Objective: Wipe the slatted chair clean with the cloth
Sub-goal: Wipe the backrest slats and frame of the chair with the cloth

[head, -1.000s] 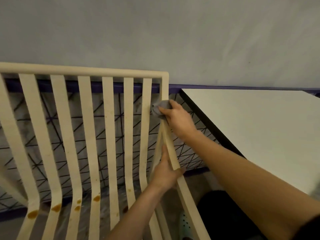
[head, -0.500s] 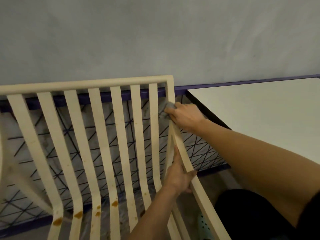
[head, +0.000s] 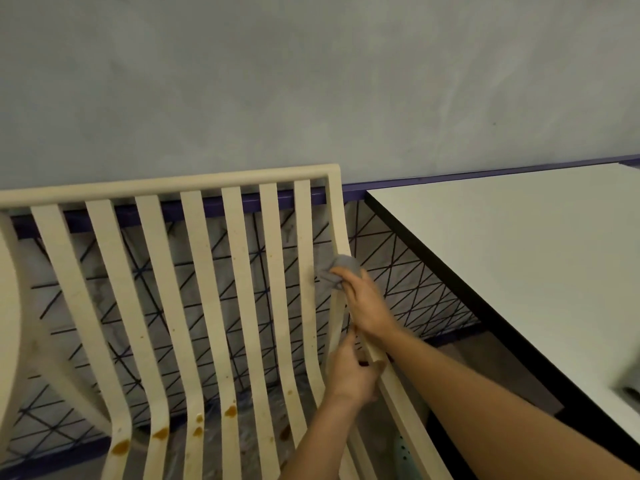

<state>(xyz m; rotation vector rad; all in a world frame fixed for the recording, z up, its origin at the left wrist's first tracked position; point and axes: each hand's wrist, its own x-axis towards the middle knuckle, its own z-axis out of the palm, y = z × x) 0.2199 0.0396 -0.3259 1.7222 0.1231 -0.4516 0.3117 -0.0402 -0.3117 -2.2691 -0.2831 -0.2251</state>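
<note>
Plain grey wall (head: 311, 81) behind. White rectangular table with black edge (head: 519, 271) at right. Cream slatted chair (head: 173, 185) left of it, in front of the wall. Left hand (head: 349, 375) curled round chair's right side rail. Right hand (head: 367, 306) just above, fingers bunched on small grey cloth (head: 341, 268), cloth pressed against that rail. Brown stains (head: 120, 446) low on slats.
</note>
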